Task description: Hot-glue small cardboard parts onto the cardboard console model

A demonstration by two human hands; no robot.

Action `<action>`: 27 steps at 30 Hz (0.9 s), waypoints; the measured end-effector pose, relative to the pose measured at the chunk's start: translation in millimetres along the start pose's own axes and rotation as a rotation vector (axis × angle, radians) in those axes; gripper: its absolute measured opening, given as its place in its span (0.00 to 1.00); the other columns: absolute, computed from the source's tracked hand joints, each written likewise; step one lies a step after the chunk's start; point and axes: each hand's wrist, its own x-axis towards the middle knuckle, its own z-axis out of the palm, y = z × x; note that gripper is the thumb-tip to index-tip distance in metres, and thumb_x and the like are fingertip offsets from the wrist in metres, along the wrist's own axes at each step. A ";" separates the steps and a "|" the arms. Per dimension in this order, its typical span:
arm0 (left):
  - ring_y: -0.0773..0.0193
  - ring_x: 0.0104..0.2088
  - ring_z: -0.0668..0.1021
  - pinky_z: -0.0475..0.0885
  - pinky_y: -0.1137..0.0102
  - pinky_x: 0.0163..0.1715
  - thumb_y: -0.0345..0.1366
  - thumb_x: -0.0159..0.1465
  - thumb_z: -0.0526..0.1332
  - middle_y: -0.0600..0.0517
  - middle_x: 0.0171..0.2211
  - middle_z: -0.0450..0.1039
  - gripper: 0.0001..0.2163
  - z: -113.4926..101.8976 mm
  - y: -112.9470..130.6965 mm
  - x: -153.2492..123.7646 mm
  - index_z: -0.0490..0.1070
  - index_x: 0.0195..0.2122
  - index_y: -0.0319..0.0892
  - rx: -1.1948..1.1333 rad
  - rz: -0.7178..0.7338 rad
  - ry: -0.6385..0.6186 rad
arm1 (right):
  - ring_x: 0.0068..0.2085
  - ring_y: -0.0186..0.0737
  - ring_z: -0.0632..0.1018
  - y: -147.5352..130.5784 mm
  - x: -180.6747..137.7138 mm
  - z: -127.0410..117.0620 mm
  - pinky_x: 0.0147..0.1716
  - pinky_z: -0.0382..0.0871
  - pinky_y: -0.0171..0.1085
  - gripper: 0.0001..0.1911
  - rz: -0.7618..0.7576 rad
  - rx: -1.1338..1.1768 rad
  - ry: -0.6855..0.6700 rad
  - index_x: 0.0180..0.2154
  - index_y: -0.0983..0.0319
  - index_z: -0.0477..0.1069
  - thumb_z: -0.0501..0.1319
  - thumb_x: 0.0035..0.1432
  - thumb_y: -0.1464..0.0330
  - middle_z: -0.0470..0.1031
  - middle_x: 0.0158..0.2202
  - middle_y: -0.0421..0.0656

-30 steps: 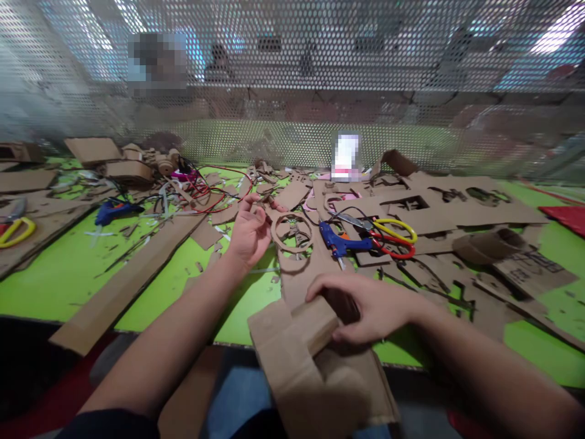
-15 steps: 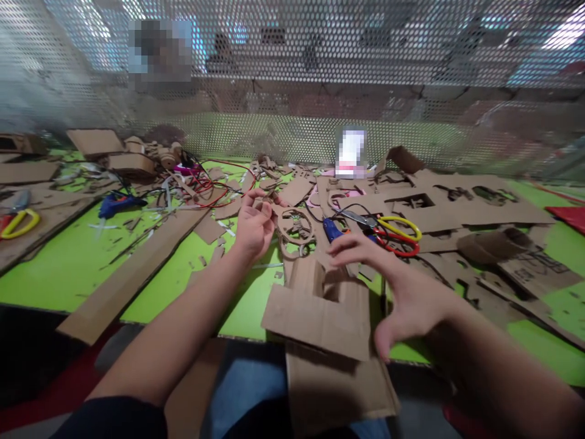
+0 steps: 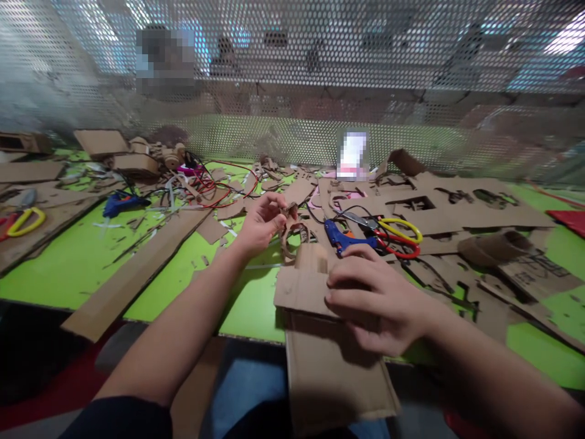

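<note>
I see the brown cardboard ring (image 3: 285, 240) standing at a slant, part of its rim hidden. Nearer to my camera is the cardboard assembly (image 3: 299, 289), a flat panel with a raised block (image 3: 312, 257) behind; its right side is covered.

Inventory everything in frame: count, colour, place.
Glue guns: 2, blue, centre, left
Scissors: 2, red-yellow handles, right, far left
Cardboard assembly: 1, brown, front
Cardboard strip: 1, brown, left
Cardboard tube: 1, brown, right
Scraps: many, mostly brown, throughout
Cables: count unclear, red, back left
Blurred item: 1, white, back
Flat item: 1, red, far right
Perforated panel: 1, grey, behind
Table: 1, green, beneath
Left hand: 1, bare, centre
Right hand: 1, bare, at assembly
</note>
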 end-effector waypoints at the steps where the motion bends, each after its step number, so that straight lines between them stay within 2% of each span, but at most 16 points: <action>1: 0.60 0.40 0.85 0.80 0.67 0.39 0.44 0.59 0.81 0.51 0.38 0.80 0.21 -0.4 1.4 -0.6 0.71 0.43 0.45 0.001 -0.004 -0.019 | 0.49 0.49 0.80 5.5 -1.6 2.1 0.63 0.66 0.59 0.32 -0.001 0.003 0.025 0.60 0.54 0.68 0.65 0.52 0.68 0.77 0.49 0.48; 4: 0.61 0.38 0.85 0.81 0.64 0.44 0.45 0.61 0.79 0.51 0.39 0.81 0.20 -0.1 2.3 -3.2 0.72 0.44 0.45 -0.003 -0.015 -0.071 | 0.49 0.51 0.80 19.8 -5.8 8.6 0.63 0.68 0.61 0.35 0.026 0.041 0.107 0.61 0.50 0.68 0.64 0.49 0.68 0.75 0.47 0.46; 7: 0.60 0.41 0.86 0.81 0.63 0.47 0.44 0.63 0.78 0.51 0.41 0.80 0.18 3.3 -0.6 -6.5 0.72 0.45 0.45 -0.006 -0.017 -0.110 | 0.49 0.52 0.80 26.3 -9.1 13.1 0.59 0.70 0.61 0.36 0.039 0.050 0.151 0.61 0.47 0.68 0.63 0.47 0.67 0.73 0.45 0.45; 13: 0.57 0.45 0.86 0.81 0.61 0.51 0.44 0.62 0.78 0.48 0.44 0.80 0.17 13.9 3.0 -12.1 0.74 0.43 0.44 0.016 -0.022 -0.183 | 0.50 0.54 0.79 24.6 -10.9 13.3 0.57 0.71 0.62 0.39 0.023 0.075 0.172 0.63 0.51 0.68 0.62 0.46 0.68 0.72 0.47 0.47; 17: 0.58 0.46 0.85 0.81 0.61 0.52 0.42 0.63 0.78 0.47 0.45 0.80 0.15 19.4 12.7 -16.3 0.76 0.43 0.44 0.062 -0.002 -0.215 | 0.53 0.54 0.78 24.1 -10.5 12.0 0.60 0.72 0.63 0.40 -0.006 0.114 0.173 0.64 0.52 0.67 0.61 0.46 0.69 0.72 0.48 0.48; 20: 0.57 0.49 0.83 0.78 0.56 0.62 0.40 0.63 0.78 0.47 0.43 0.79 0.12 22.2 18.4 -19.0 0.79 0.41 0.43 0.113 0.022 -0.235 | 0.55 0.54 0.78 24.4 -11.5 10.4 0.65 0.71 0.63 0.40 -0.009 0.149 0.161 0.64 0.54 0.67 0.61 0.46 0.71 0.73 0.50 0.50; 23: 0.57 0.51 0.82 0.69 0.49 0.73 0.40 0.63 0.78 0.48 0.41 0.78 0.10 24.1 22.1 -19.8 0.80 0.40 0.44 0.151 0.046 -0.251 | 0.57 0.54 0.79 25.7 -13.6 8.7 0.69 0.69 0.63 0.39 0.003 0.132 0.158 0.63 0.54 0.67 0.60 0.47 0.72 0.74 0.52 0.50; 27: 0.57 0.48 0.82 0.67 0.46 0.75 0.40 0.64 0.77 0.48 0.41 0.79 0.09 24.4 26.0 -19.5 0.80 0.40 0.44 0.191 0.072 -0.262 | 0.59 0.52 0.81 29.5 -17.3 7.6 0.71 0.69 0.62 0.37 0.003 0.107 0.168 0.63 0.54 0.68 0.60 0.49 0.72 0.77 0.53 0.50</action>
